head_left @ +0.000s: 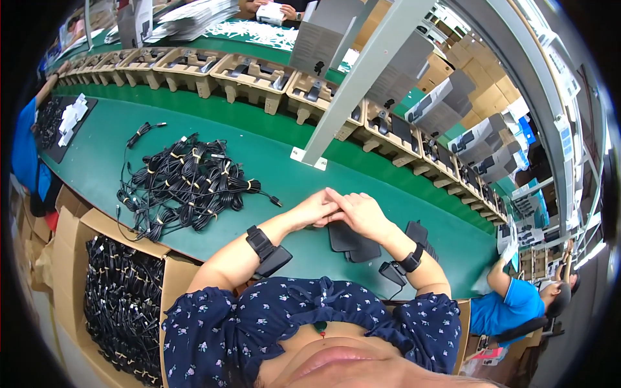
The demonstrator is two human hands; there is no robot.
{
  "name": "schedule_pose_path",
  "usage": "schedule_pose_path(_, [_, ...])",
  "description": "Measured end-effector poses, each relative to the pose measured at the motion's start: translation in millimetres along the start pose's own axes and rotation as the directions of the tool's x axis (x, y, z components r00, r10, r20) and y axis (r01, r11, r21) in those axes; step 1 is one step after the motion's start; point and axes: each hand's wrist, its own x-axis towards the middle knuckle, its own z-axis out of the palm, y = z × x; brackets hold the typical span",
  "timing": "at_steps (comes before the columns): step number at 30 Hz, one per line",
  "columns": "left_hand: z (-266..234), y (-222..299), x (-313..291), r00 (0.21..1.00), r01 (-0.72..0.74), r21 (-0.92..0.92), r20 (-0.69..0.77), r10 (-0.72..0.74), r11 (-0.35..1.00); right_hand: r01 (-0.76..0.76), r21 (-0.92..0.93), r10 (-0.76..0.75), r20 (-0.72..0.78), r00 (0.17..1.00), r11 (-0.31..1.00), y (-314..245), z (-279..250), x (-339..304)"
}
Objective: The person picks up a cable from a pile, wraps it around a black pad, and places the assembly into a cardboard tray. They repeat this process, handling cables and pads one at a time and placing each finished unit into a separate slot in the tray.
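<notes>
My left hand [318,208] and my right hand [363,215] meet over the green table, in front of my chest. The fingers of both are loosely stretched out and overlap, the right hand partly lying over the left fingertips. I see nothing held between them, though the undersides are hidden. Just below the right hand lie flat black rectangular pieces [362,249] with rounded corners. More black pieces [419,233] lie beyond my right wrist. Left of my hands spreads a heap of black cables [191,178], coiled and tied with pale bands.
A row of brown moulded trays [249,76] with black parts runs along the table's far side. A grey metal post [362,77] stands on the table [291,174]. An open carton [176,284] of tied cables sits at lower left. Blue-shirted people [511,307] are at both sides.
</notes>
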Motion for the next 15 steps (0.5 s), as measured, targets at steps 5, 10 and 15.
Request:
schedule_pose_path(5, [-7.8, -0.4, 6.0, 0.974, -0.155, -0.092, -0.180, 0.137, 0.984, -0.028, 0.008, 0.029, -0.416, 0.909, 1.000, 46.0, 4.0, 3.2])
schedule_pose_path(10, [-20.6, -10.2, 14.0, 0.950, -0.105, 0.018, -0.294, 0.106, 0.994, -0.335, -0.067, 0.216, -0.645, 0.733, 0.940, 115.9, -28.8, 25.7])
schedule_pose_path(15, [-16.6, -4.3, 14.5, 0.959, -0.061, 0.054, -0.275, 0.073, 0.997, -0.530, -0.227, 0.218, -0.730, 0.648, 0.817, 180.2, -57.7, 54.0])
